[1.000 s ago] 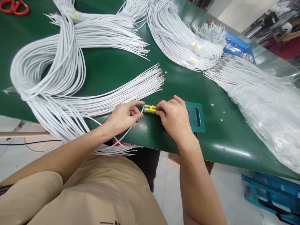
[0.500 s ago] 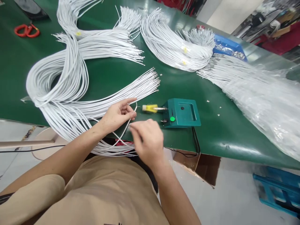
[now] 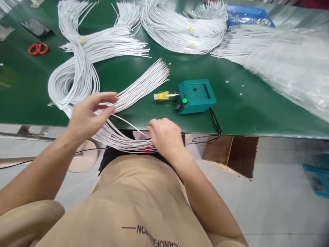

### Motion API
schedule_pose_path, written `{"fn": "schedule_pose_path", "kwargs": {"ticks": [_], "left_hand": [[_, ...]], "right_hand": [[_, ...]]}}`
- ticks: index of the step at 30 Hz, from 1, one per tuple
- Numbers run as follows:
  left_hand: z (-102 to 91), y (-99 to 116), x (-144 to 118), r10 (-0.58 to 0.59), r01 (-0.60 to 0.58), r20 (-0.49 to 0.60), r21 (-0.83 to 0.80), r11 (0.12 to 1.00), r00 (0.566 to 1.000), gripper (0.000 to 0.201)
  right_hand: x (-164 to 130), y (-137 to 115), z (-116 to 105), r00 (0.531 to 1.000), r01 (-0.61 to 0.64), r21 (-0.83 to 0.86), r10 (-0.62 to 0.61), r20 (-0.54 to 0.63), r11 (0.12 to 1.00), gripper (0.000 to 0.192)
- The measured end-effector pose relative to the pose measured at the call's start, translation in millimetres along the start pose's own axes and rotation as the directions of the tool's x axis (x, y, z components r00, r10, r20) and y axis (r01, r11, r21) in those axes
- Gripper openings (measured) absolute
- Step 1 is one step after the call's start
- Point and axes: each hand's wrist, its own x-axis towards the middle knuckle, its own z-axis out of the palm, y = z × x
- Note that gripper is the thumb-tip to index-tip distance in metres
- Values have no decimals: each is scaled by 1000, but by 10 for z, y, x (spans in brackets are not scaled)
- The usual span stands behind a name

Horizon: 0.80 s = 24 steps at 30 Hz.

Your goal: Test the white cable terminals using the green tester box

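Observation:
My left hand is over the near part of a looped bundle of white wires, thumb and fingers apart, with nothing seen between them. At the table's front edge my right hand is closed around one white wire, which slants from the left hand's side down to its fingers. The wire's far end is hidden by this hand. More wires from the bundle hang over the edge onto my lap. Just beyond the right hand sits a small teal machine with a green button and a yellow-and-white piece at its front.
Other white wire bundles lie at the back. A plastic-wrapped bundle covers the right side, near a blue tray of small metal parts. Orange-handled scissors and a dark phone-like object are at left. An open cardboard box stands below.
My left hand has moved left, away from the machine, and opened. My right hand stays near the edge, now with the wire stretched toward it. The camera view has shifted.

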Motion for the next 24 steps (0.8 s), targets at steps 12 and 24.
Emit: {"fn": "schedule_pose_path", "kwargs": {"ticks": [12, 24], "left_hand": [[-284, -925, -827, 180, -177, 52, 578, 797, 982, 89], [-361, -349, -132, 213, -511, 608, 371, 775, 765, 38]], "right_hand": [[-36, -304, 411, 991, 118, 122, -108, -85, 986, 31], [-173, -58, 201, 986, 90, 428, -21, -163, 899, 28]]}}
